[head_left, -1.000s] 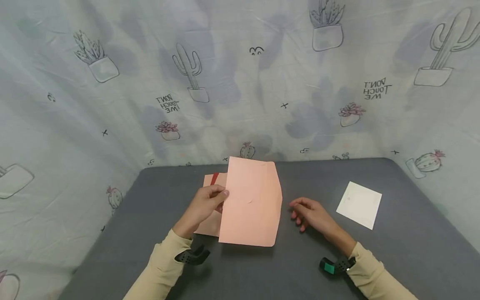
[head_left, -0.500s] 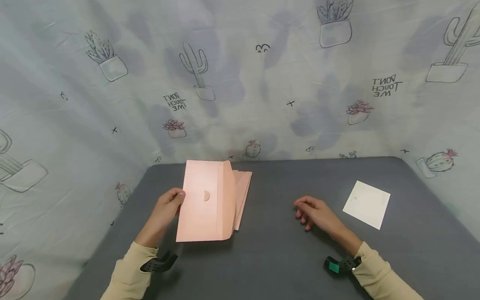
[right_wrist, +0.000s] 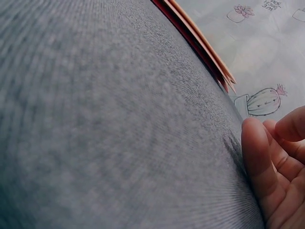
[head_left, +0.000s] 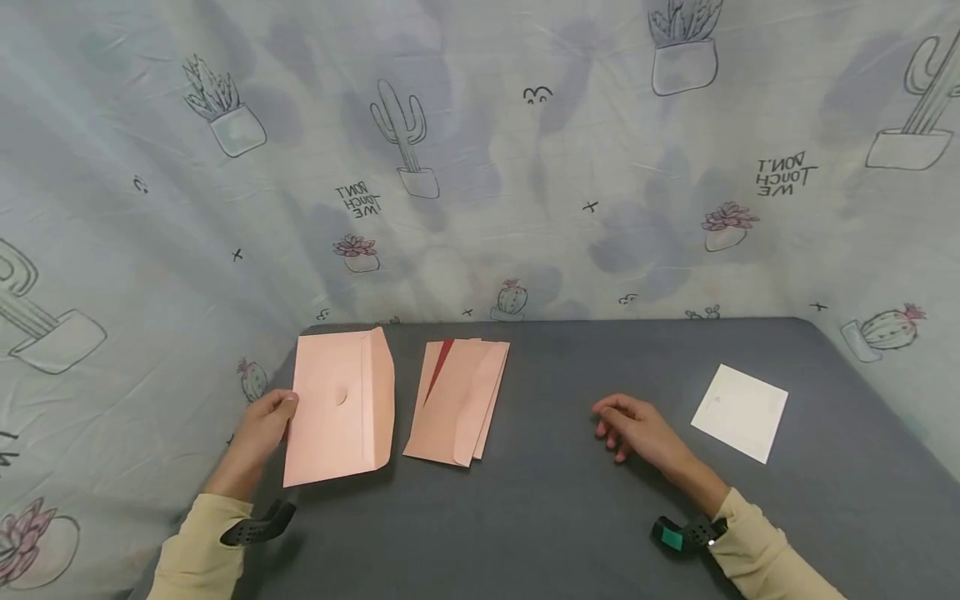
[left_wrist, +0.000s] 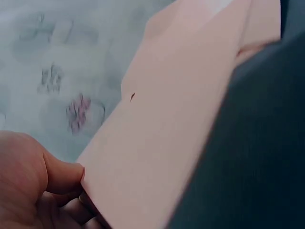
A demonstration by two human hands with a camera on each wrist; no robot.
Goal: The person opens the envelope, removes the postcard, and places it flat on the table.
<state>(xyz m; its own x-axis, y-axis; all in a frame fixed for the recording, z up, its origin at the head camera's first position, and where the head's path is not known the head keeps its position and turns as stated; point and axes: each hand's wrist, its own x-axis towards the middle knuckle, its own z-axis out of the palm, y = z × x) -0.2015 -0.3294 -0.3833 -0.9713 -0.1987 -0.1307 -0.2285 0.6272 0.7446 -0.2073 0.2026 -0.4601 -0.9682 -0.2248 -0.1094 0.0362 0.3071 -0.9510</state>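
Observation:
My left hand (head_left: pixel 262 425) pinches the left edge of a pink envelope (head_left: pixel 330 417), thumb on the near face. The envelope is raised at the table's left side, its flap unfolded toward the right and a small half-round slit in its middle. In the left wrist view the thumb presses on a corner of this envelope (left_wrist: pixel 157 109). Several more pink envelopes (head_left: pixel 457 408) lie stacked to its right, a red strip (head_left: pixel 438 367) showing at their top. My right hand (head_left: pixel 637 429) rests on the table with loosely curled fingers, holding nothing.
A white square card (head_left: pixel 741 412) lies on the grey table (head_left: pixel 540 525), to the right of my right hand. Behind the table hangs a pale curtain (head_left: pixel 465 242) printed with cacti. Black bands (head_left: pixel 258 527) sit on both wrists.
My left hand has carried the pink envelope leftward, off the stack, which now shows uncovered. My right hand keeps its place on the table. The head view has shifted slightly.

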